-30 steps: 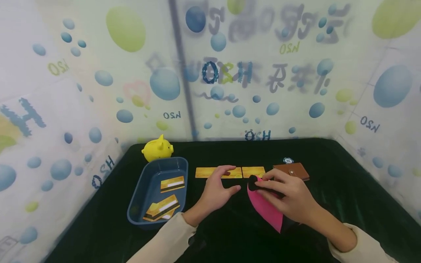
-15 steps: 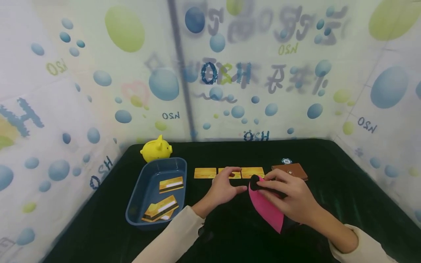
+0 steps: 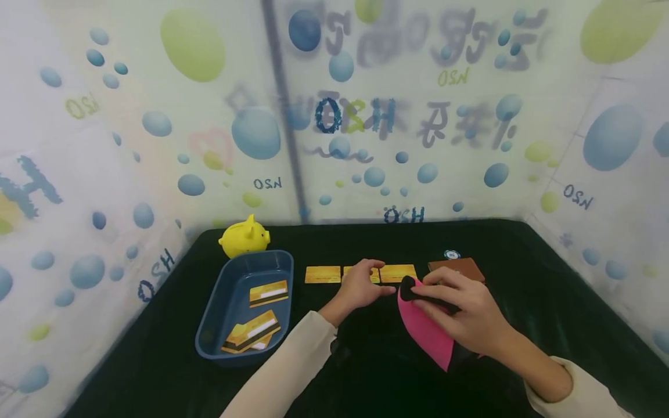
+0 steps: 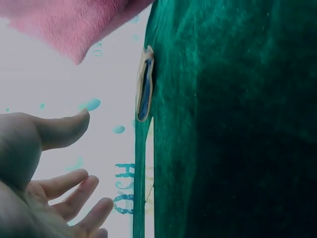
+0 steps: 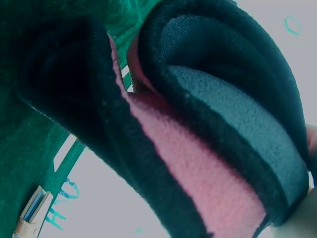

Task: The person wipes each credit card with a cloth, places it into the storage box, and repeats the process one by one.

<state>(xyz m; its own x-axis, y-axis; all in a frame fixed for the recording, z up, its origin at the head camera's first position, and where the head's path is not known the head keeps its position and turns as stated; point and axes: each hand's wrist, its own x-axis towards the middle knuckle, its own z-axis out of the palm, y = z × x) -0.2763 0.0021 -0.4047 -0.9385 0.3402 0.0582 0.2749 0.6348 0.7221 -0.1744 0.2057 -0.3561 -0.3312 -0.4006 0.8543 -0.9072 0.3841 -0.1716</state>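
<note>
Right hand: pinching a curled pink-and-black cloth, which is hanging above the table. Left hand: holding thumb and fingers apart, hovering just beside the cloth. Three gold cards: lying in a row beyond. Brown wallet: lying behind the right hand.

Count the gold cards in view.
6 gold cards: three in a row on the table, three in the blue tray, two of them overlapping; more may lie hidden beneath.
</note>
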